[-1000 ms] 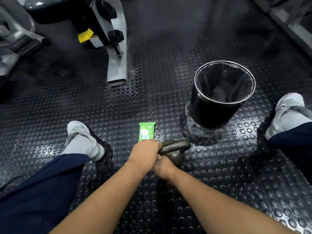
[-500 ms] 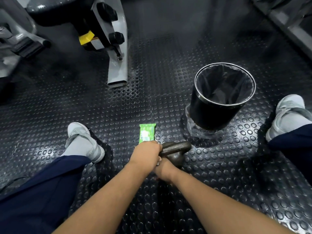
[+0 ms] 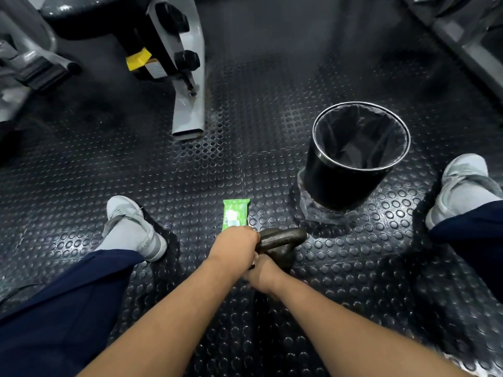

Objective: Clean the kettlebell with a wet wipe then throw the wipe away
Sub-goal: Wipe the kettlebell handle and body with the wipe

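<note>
1. Change: next to none vs a sec ago. Both hands sit on the same spots of the kettlebell, and it hasn't shifted on the floor.
2. Meaning, my guess: still mid-wipe, small rubs at most. Throw-away step not begun.
3. L hand: fist curled round the left end of the handle, steadying it.
4. R hand: lower, against the near side of the ball, just under L hand. Fingers hidden, so can't tell if it's closed or if the wipe's in it.
5. Where: kettlebell's on the floor just past my hands, wipe pack just beyond L hand, bin near, front-right.
6. Axis: stands upright, handle on top. Handle's long axis runs left-right, free end pointing right twd the bin's base.
</note>
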{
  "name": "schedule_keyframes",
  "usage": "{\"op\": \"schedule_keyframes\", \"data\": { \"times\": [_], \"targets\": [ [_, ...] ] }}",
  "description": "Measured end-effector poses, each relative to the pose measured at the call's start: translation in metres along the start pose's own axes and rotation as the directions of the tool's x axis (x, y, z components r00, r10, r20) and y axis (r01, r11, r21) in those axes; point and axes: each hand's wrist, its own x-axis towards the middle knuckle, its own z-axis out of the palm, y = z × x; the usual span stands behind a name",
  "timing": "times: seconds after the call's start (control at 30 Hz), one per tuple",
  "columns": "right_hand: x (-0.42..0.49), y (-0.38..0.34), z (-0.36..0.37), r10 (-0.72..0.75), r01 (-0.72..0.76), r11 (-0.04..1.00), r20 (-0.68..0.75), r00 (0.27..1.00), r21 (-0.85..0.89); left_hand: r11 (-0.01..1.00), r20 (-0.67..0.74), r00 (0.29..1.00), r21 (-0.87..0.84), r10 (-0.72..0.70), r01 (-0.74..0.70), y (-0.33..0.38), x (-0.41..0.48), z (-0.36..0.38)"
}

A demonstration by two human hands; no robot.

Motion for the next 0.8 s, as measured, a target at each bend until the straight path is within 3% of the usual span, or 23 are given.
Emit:
{"op": "schedule_keyframes", "data": {
  "times": [0.07, 0.23, 0.3, 0.37, 0.43, 0.5, 0.53, 0.57, 0.63, 0.67, 0.8],
  "targets": [
    [-0.007, -0.001, -0.003, 0.063, -0.083, 0.941, 0.072, 0.995, 0.327, 0.999, -0.007, 1.0, 0.033, -0.006, 0.007, 0.001, 0.0, -0.001],
    [-0.012, 0.006, -0.015, 0.093, -0.124, 0.791, 0.082, 0.992, 0.6, 0.998, -0.029, 0.999, 0.058, -0.014, 0.016, 0.007, 0.0, 0.003],
    [-0.007, 0.007, -0.015, 0.095, -0.095, 0.903, 0.02, 0.995, 0.42, 0.997, -0.025, 1.0, 0.07, -0.013, 0.014, 0.007, 0.0, 0.001],
    [0.0, 0.01, -0.012, 0.044, -0.042, 0.998, -0.047, 0.998, 0.05, 0.998, -0.009, 1.0, 0.066, -0.015, 0.016, 0.007, -0.002, -0.002],
    [-0.003, 0.009, -0.002, 0.0, -0.017, 0.969, -0.07, 0.998, -0.248, 0.997, -0.002, 1.0, 0.077, -0.019, 0.019, 0.008, -0.003, -0.002],
    [-0.009, 0.007, 0.005, -0.16, 0.092, 0.841, -0.083, 0.984, -0.533, 0.997, 0.001, 1.0, 0.074, -0.024, 0.024, 0.008, -0.003, -0.003],
    [-0.01, 0.003, 0.004, -0.108, 0.045, 0.885, -0.11, 0.988, -0.463, 0.997, 0.01, 1.0, 0.068, -0.027, 0.027, 0.008, -0.003, -0.003],
    [-0.015, -0.001, 0.011, 0.026, -0.045, 0.989, -0.134, 0.991, -0.138, 0.997, 0.016, 0.999, 0.064, -0.033, 0.032, 0.008, -0.003, -0.003],
    [-0.021, -0.001, 0.009, 0.089, -0.047, 0.986, -0.263, 0.961, 0.162, 0.998, 0.019, 0.999, 0.058, -0.04, 0.038, 0.009, -0.003, -0.005],
    [-0.021, 0.002, 0.007, 0.14, -0.06, 0.965, -0.306, 0.942, 0.256, 0.998, 0.025, 0.999, 0.05, -0.047, 0.046, 0.011, -0.003, -0.007],
    [-0.026, 0.005, 0.009, 0.123, -0.002, 0.921, -0.286, 0.95, 0.39, 0.997, 0.05, 0.996, 0.025, -0.079, 0.077, 0.015, -0.004, -0.01]
  ]
}}
